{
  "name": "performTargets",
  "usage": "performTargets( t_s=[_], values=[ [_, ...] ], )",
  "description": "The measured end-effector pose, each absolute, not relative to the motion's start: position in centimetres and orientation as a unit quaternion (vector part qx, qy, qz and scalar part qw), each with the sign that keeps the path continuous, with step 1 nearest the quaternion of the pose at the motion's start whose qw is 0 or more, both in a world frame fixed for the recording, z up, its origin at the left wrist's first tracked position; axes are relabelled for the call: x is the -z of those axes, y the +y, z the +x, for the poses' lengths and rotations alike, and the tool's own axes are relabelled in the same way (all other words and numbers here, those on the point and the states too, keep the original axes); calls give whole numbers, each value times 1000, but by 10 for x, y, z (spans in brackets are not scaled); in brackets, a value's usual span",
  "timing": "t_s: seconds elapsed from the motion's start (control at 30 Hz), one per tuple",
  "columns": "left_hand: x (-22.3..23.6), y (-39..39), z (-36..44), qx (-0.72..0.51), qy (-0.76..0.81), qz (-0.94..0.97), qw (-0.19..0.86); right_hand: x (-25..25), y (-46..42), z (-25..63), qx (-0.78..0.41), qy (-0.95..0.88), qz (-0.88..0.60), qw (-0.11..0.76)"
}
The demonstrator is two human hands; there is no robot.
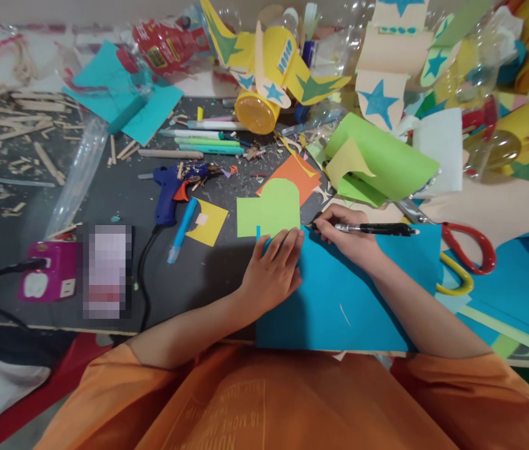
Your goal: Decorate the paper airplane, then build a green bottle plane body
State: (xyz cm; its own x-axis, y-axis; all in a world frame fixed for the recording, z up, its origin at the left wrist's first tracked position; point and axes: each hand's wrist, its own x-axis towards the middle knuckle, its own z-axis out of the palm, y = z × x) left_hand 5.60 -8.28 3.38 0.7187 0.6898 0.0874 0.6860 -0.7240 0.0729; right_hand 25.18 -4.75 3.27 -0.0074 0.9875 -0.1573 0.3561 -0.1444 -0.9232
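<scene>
A sheet of blue paper (pixel 334 306) lies before me at the table's front edge. At its upper left is a light green paper piece (pixel 271 206) with one rounded end and one square end. My left hand (pixel 273 265) rests flat on the blue sheet, its fingertips at the green piece's lower edge. In my right hand (pixel 351 237) is a black pen (pixel 381 229), tip pointing left beside the green piece's lower right corner. My fingers partly hide the tip. A short pale mark or sliver shows on the blue sheet.
Scissors (pixel 470 250) with red and yellow handles lie right of the sheet. Leftward are a blue glue gun (pixel 168 190), a blue marker (pixel 182 231), a phone (pixel 106 272) and a magenta power box (pixel 49 272). Paper-covered bottle models (pixel 273 69) and scraps crowd the back.
</scene>
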Motion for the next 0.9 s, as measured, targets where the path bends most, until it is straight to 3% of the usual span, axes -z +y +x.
performTargets(
  t_s=[0.9],
  values=[
    [-32,-83,57,-33,377,925,41,-32,-47,251,-453,-538,-608,369]
  ],
)
